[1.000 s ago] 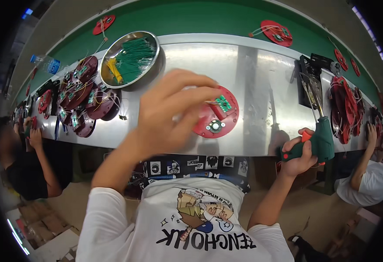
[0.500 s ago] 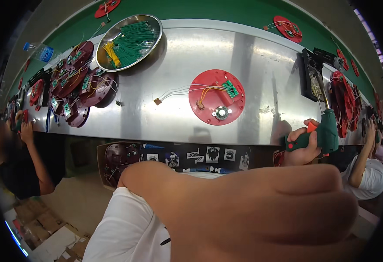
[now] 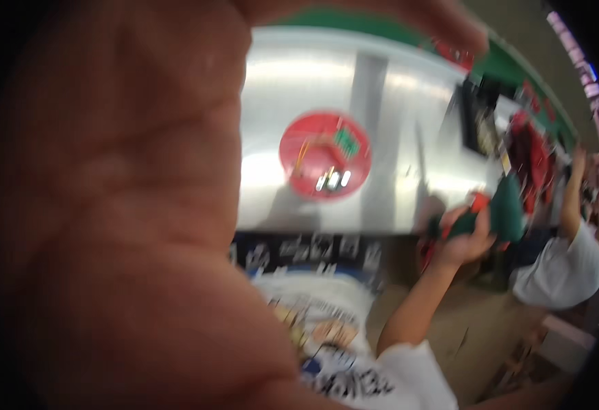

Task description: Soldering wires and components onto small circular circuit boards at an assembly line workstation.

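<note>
Red disc: a round red board (image 3: 325, 155) lies flat on the bench, near its front edge, with a small green circuit piece on its upper right part, thin wires across it and a few bright spots at its lower edge.
Left hand: your left hand (image 3: 108, 205) is raised right up against the camera, palm toward you, and fills the left half of the view. It is blurred and well apart from the red board, touching nothing you can see.
Left fingers: your fingers (image 3: 409, 14) arch across the top of the picture, above the red board as seen from here. They are empty; whether they are spread or pressed together I cannot tell.
Right hand: your right hand (image 3: 465, 236) is below the front edge of the bench, off to the right of the red board.
Right fingers: these are curled tight around a green power screwdriver (image 3: 501, 215) with an orange-red part near the grip.
Bench: the bench (image 3: 381, 102) is bright, reflective metal. A green belt (image 3: 511, 65) runs along its far side.
Right end of the bench: dark and red things are heaped there, too blurred to tell apart.
Room: another person in a white shirt (image 3: 559, 270) stands at the right, one arm raised to the bench.
</note>
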Demonstrator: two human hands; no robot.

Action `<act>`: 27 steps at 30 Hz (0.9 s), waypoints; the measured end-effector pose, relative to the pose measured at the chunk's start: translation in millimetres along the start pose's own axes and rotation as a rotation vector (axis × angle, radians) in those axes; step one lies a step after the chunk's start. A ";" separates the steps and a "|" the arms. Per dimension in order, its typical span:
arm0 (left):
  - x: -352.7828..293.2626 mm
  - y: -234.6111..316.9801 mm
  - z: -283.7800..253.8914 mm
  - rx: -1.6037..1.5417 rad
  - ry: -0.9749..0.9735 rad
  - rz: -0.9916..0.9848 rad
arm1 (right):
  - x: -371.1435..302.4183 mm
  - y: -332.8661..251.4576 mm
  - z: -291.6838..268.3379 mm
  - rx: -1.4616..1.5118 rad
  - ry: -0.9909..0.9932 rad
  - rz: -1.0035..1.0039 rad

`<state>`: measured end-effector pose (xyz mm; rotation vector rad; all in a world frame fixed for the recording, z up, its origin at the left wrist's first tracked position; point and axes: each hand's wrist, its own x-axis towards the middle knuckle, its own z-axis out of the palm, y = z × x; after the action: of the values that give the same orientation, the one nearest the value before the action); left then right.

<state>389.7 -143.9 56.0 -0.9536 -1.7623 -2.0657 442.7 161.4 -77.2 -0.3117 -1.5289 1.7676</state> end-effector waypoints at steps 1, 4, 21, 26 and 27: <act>-13.5 4.0 -1.0 -0.001 0.025 0.079 | 10.9 4.9 -3.5 0.056 -0.052 -0.006; -45.4 -4.5 -50.7 -0.078 0.009 0.264 | 1.8 8.8 -39.5 0.080 0.026 -0.066; 97.4 -62.5 38.8 -0.079 0.111 0.324 | -1.4 9.5 -8.7 0.116 0.006 -0.036; 87.5 -62.4 50.3 -0.063 0.255 0.267 | 2.2 17.3 -4.3 0.129 -0.048 -0.053; 102.3 -73.7 41.8 -0.089 0.246 0.271 | -1.0 12.0 -18.9 0.101 0.016 -0.042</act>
<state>282.7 -65.6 64.7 -0.8652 -1.3501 -2.0011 450.7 174.8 -93.4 -0.2415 -1.4193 1.7984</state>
